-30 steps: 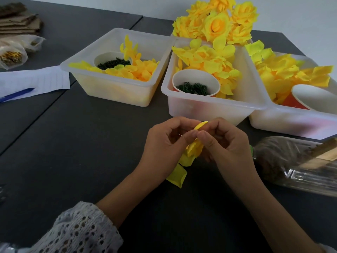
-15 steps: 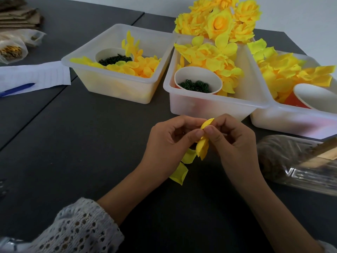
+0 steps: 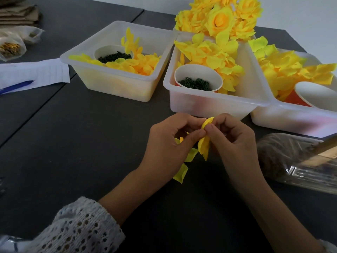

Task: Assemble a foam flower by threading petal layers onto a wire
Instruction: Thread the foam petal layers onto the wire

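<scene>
Hands meet at the centre of the dark table [image 3: 73, 143], thumbs and forefingers tip to tip. The left hand [image 3: 169, 143] pinches the stack of yellow foam petal layers [image 3: 204, 145], with loose petals trailing below it toward 7 o'clock; the right hand [image 3: 235, 141] pinches the same stack from 3 o'clock. Holding it close between both thumbs probably steadies the centre hole so the wire can pass; the wire itself is too thin to make out.

Supplies sit in an arc within reach. At 11 o'clock a clear tub [image 3: 116, 88] holds orange-yellow petals and a paper cup [image 3: 102, 52] of dark green pieces. At 12 o'clock a second tub [image 3: 215, 105] holds brighter petals and another cup [image 3: 198, 72] of green rings. At 2 o'clock a third tub [image 3: 291, 121] carries petals and a red cup [image 3: 313, 95] whose contents are hidden. Behind them finished flowers [image 3: 220, 19] are heaped. A plastic bag [image 3: 284, 157] lies at 3 o'clock, and paper [image 3: 36, 72] with a blue pen [image 3: 16, 86] at 10 o'clock
</scene>
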